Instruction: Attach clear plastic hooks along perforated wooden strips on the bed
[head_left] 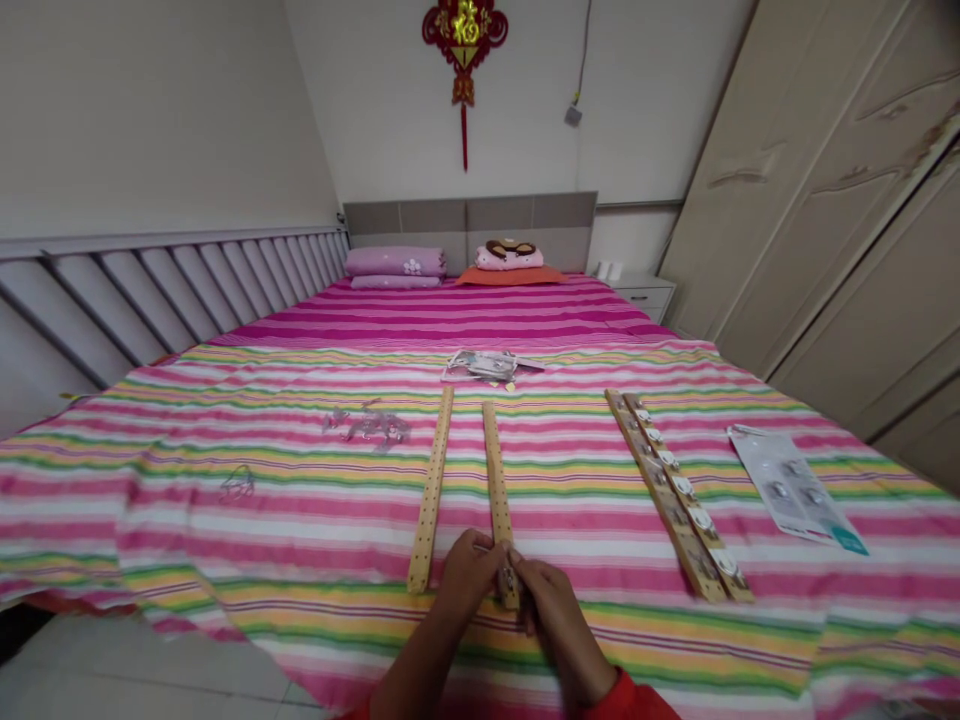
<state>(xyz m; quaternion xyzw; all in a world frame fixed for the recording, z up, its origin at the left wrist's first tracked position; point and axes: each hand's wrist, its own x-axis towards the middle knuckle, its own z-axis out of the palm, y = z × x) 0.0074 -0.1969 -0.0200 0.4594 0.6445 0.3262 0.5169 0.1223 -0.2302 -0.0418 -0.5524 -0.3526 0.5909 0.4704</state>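
My left hand [469, 572] and my right hand [550, 592] meet at the near part of a narrow wooden strip [496, 470] with a row of small holes. Both are closed, fingers bent against the strip from either side. Between the fingertips a small shiny metal piece [510, 580] lies on the wood; its exact kind is too small to tell. Left of my hands lies a second holed wooden strip [431, 490], untouched. The undersides of my fingers are hidden.
Two strips bearing metal and white pieces [667, 480] lie to the right, beside a blister pack [795, 490]. Clear plastic scraps [371, 427], a thin wire tangle [238, 483] and a pile of packets [484, 365] rest on the striped bedsheet [300, 540].
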